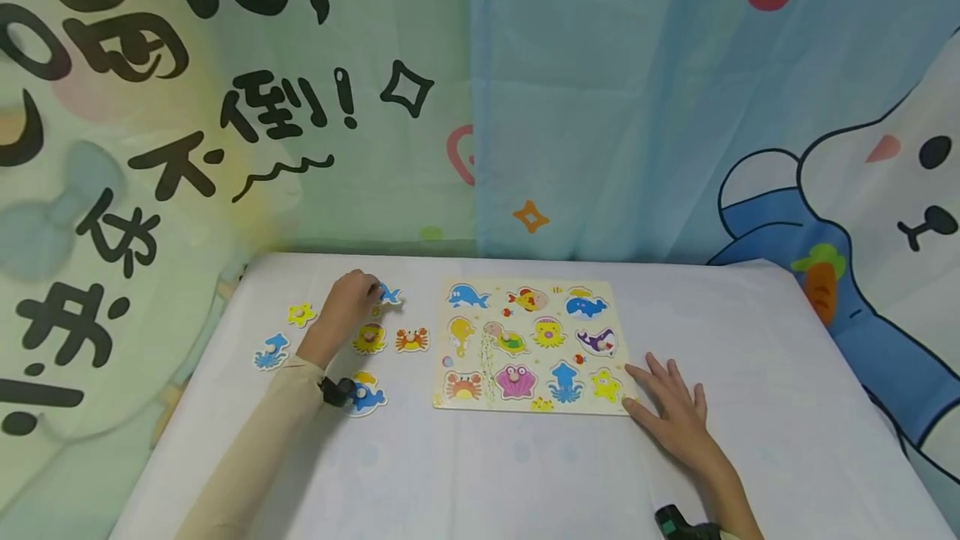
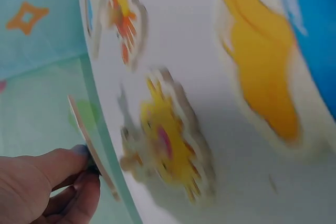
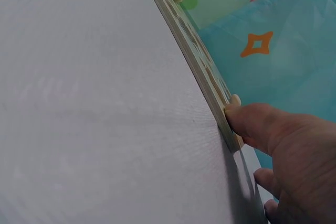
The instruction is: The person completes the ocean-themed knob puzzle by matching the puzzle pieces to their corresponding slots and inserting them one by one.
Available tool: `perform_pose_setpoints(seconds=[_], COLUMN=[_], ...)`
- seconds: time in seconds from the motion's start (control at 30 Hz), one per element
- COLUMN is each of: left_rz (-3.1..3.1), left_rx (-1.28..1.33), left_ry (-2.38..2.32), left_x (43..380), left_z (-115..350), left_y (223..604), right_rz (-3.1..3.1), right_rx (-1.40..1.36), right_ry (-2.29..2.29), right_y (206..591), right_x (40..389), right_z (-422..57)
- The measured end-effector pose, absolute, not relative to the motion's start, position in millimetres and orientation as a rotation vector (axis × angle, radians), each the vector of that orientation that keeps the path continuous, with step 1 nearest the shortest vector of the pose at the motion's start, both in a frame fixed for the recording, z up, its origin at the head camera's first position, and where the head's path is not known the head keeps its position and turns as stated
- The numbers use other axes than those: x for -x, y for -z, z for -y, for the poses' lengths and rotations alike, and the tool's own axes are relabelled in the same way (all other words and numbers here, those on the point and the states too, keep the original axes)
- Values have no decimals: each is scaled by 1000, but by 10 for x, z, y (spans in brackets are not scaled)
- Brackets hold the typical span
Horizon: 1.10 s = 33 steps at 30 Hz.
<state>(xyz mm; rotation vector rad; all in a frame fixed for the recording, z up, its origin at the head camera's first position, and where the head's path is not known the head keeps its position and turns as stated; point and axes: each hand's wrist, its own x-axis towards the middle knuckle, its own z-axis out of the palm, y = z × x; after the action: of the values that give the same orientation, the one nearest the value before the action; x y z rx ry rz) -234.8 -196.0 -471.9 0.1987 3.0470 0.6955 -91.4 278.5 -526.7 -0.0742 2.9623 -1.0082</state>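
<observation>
My left hand [image 1: 347, 311] pinches a flat puzzle piece by its back; in the head view a blue sea-animal piece [image 1: 391, 296] shows at the fingertips. The left wrist view has that piece [image 2: 93, 148] edge-on, raised above the table. Just under and beside the hand lie a yellow octopus piece [image 1: 370, 339] and a red crab piece [image 1: 412, 340]. My right hand [image 1: 675, 419], fingers spread, touches the lower right corner of the sea-animal puzzle board [image 1: 480, 403]. In the right wrist view the thumb [image 3: 252, 121] rests at the board's edge.
A yellow starfish piece [image 1: 301, 314] and a blue squid piece [image 1: 272, 352] lie left of the left arm. A blue whale piece [image 1: 367, 397] sits beside the left wrist. The white table [image 1: 510, 482] ends at a printed curtain [image 1: 570, 107] behind.
</observation>
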Motion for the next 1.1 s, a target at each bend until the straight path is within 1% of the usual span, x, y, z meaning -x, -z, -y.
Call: perform_pose_setpoints(seconds=[0.4, 0.6, 0.77, 0.97, 1.1], left_rz=[-3045, -3007, -3011, -3060, -3058], left_rx=[-268, -328, -419, -600, -612], left_ry=[-660, -666, -632, -454, -382], left_x=[2429, 2509, 2581, 2666, 2659], left_z=[1614, 1338, 1103, 851, 720], left_y=[4727, 4761, 4763, 4850, 4877], right_rz=[-2938, -2941, -2943, -2948, -2930], right_rx=[89, 68, 67, 77, 76], right_ry=[1024, 1015, 1027, 1024, 1022], right_y=[5249, 5251, 5266, 5281, 5255], right_x=[944, 913, 908, 909, 909], right_z=[-2762, -2793, -2814, -2805, -2790])
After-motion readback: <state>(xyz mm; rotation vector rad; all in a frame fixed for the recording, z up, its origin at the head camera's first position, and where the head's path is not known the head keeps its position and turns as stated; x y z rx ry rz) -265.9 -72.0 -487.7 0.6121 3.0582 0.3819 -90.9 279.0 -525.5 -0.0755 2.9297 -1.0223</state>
